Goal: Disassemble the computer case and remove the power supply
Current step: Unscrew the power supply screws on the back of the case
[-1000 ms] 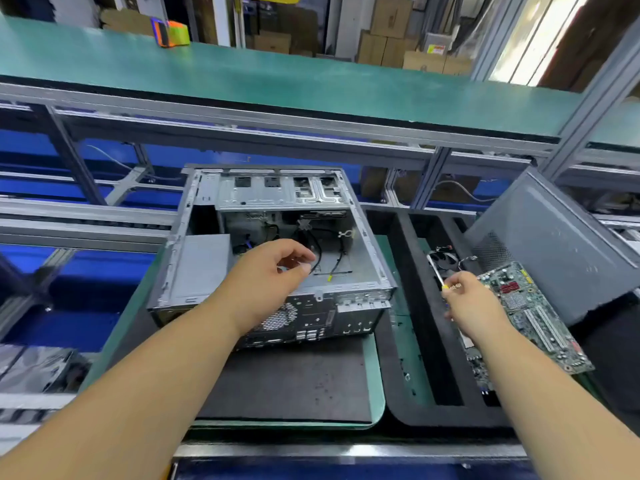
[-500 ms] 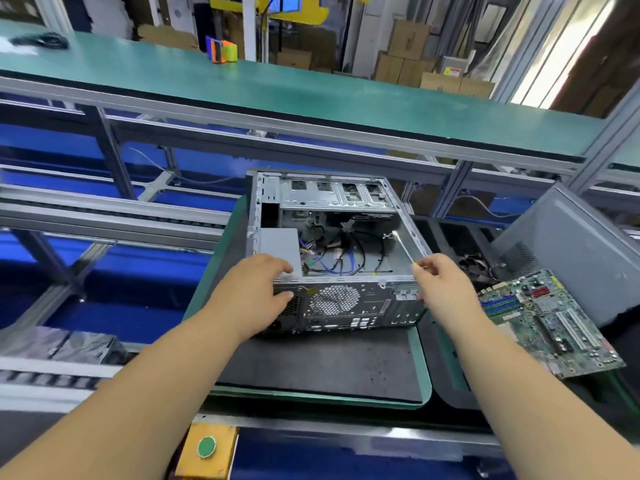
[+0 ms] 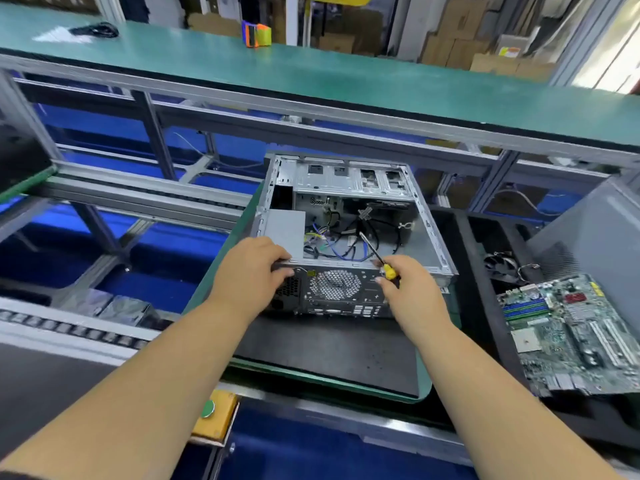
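Fingers (image 3: 282, 263) clamp case (image 3: 349, 292) rim (right hand (image 3: 410, 289) grips screwdriver (image 3: 375, 252))

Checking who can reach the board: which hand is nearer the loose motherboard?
Right. The right hand, holding the screwdriver, is at the case's rear edge nearest the motherboard; the left hand grips the far corner.

open grey computer case (image 3: 349, 237) on mat, power supply (image 3: 284, 228) inside left
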`<act>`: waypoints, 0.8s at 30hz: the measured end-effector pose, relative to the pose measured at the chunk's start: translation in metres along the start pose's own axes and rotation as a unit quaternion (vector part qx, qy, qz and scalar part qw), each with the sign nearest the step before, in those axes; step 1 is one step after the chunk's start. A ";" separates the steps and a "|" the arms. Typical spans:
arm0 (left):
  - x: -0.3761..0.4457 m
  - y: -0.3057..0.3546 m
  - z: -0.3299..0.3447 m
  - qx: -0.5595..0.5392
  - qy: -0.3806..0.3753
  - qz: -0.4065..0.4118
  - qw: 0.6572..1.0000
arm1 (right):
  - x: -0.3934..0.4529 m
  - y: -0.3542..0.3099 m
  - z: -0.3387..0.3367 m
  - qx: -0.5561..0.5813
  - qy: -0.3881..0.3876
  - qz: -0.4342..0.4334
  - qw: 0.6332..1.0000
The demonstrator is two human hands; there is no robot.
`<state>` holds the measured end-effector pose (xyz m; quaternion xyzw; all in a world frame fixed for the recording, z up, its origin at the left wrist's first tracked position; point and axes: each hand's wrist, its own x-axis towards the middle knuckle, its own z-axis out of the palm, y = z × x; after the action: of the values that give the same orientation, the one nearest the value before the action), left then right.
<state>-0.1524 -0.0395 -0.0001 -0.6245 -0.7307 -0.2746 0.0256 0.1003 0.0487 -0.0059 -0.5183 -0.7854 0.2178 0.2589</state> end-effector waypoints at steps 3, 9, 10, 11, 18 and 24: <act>0.005 0.011 -0.001 0.013 0.013 -0.037 0.999 | -0.002 0.006 -0.001 0.000 -0.007 -0.029 1.000; -0.002 0.037 0.002 0.031 0.002 -0.061 0.998 | 0.004 0.021 -0.017 0.013 -0.032 -0.007 0.999; -0.004 0.044 0.005 0.031 0.003 -0.061 0.998 | 0.004 0.022 -0.021 0.023 -0.032 0.000 0.999; -0.007 0.051 0.007 0.032 0.006 -0.061 0.998 | 0.002 0.023 -0.025 0.035 -0.030 0.010 0.999; -0.015 0.069 0.013 0.041 0.018 -0.069 0.997 | -0.031 0.024 -0.029 0.142 0.025 0.015 0.990; -0.010 0.064 0.010 0.071 -0.017 -0.011 0.997 | -0.058 0.011 -0.006 0.269 -0.073 0.086 0.956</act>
<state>-0.0880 -0.0396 0.0114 -0.6175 -0.7556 -0.2117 0.0544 0.1310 -0.0006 -0.0189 -0.4774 -0.6670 0.4798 0.3115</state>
